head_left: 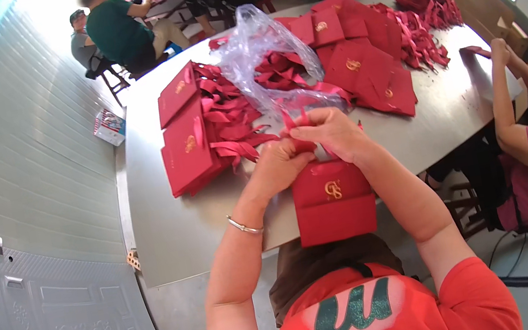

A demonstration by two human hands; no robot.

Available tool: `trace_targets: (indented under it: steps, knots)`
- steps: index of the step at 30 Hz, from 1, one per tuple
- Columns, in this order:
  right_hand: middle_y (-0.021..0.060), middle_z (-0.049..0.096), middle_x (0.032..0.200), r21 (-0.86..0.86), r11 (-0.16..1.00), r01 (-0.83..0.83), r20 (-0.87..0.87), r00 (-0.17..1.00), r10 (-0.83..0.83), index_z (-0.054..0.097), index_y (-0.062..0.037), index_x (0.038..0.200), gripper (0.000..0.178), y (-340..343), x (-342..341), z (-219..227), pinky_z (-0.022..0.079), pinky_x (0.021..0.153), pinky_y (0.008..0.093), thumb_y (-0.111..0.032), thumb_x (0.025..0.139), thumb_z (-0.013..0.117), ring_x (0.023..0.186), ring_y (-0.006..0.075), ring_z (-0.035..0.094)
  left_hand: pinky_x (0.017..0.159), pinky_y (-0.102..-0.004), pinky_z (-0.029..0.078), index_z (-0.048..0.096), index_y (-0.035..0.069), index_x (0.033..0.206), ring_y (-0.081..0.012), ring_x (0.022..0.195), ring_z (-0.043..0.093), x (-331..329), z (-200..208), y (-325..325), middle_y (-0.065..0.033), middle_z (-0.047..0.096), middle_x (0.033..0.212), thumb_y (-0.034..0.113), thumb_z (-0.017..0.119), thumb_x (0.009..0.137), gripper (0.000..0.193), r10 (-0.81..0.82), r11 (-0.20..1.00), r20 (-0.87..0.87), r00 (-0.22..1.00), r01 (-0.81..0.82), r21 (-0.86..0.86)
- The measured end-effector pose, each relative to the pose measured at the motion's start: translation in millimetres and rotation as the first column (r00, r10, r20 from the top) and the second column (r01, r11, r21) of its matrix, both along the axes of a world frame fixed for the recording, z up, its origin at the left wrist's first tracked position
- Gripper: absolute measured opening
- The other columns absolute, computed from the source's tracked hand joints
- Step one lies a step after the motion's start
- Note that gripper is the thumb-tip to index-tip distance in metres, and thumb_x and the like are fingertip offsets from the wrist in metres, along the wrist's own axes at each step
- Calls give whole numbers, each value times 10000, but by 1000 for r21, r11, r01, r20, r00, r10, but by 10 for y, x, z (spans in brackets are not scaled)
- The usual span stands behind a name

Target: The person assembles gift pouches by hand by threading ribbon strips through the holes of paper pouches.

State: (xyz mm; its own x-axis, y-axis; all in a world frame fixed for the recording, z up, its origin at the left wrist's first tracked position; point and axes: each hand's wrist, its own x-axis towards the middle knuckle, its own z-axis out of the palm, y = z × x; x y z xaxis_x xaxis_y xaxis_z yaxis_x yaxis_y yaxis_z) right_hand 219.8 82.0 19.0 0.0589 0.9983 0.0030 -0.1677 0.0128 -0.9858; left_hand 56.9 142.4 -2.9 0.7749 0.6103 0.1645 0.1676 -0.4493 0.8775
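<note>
Left hand [280, 164] and right hand [331, 133] pinch a pink ribbon [289, 119] above a small red bag [336, 212] at the table's [169, 249] near edge. Probably light and stiff-sided, the bag could crease; its soft ribbon looks the better hold. Stacked bags [187, 147] lie toward the left edge.

The paper bag [337, 221] is showing deep red with a gold emblem [333, 189]; its ribbon [288, 119] is glowing pinkish red. The plastic wrap [255, 33] is carrying a lilac tint, the surface [169, 245] is gleaming silver-grey, and a distant shirt [112, 33] is seemingly showing dark green.
</note>
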Motion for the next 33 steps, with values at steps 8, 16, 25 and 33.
trace_targets:
  steps: [8,16,25,33]
  knots:
    - [39,710,954,30,999,37,-30,999,-36,719,4,1028,198,-39,20,-90,485,785,234,-154,913,683,869,79,620,666,-305,515,712,14,940,-111,706,647,-10,-24,-39,-89,712,763,111,703,817,157,-43,982,15,999,45,-182]
    - [51,710,955,72,997,38,-64,997,-34,710,9,1026,210,-6,19,-87,488,797,242,-174,929,671,877,92,626,672,-296,506,715,11,944,-98,718,631,-12,9,1,-71,707,768,104,687,826,153,-48,988,-79,996,36,-150]
    - [115,701,978,81,993,91,-123,989,-81,659,39,1071,184,-33,-17,-56,521,841,273,-89,942,630,907,164,667,679,-291,498,700,8,922,-90,727,616,-21,65,-34,-52,699,772,84,668,834,121,-57,987,-48,997,49,-153]
    - [95,699,1009,92,991,102,-160,983,-86,669,31,1084,203,-41,22,-61,515,834,250,-101,931,656,935,146,663,692,-290,502,698,9,928,-88,741,623,-8,23,-20,-51,700,779,80,664,833,124,-61,989,-48,997,54,-136]
